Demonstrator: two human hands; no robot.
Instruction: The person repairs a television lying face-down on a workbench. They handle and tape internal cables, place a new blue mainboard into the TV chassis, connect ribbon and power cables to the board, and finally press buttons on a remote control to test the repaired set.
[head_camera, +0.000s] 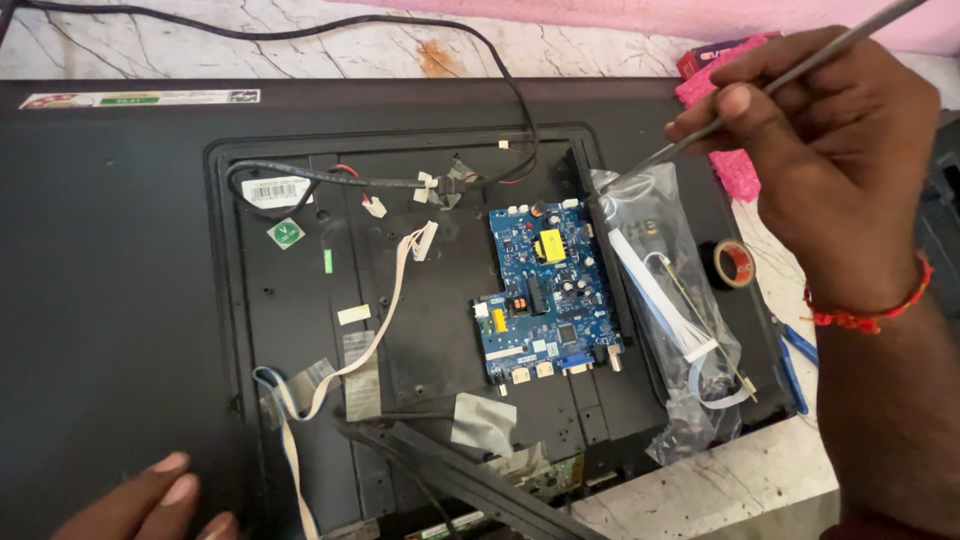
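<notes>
A black flat-screen set (110, 280) lies face down with its back cover off. A blue circuit board (548, 295) is mounted in the recessed middle. My right hand (835, 150) grips a thin metal tool (690, 140) like a pen, its tip at the board's upper right corner next to a clear plastic bag (680, 300) of cables. My left hand (150, 500) rests at the bottom left edge of the set, fingers curled, holding nothing that I can see.
A white ribbon cable (375, 320) runs from the upper middle down to the lower left. Black wires (400, 183) cross the top. A tape roll (735, 263) and pink cloth (735, 170) lie at the right, on a marble surface (730, 480).
</notes>
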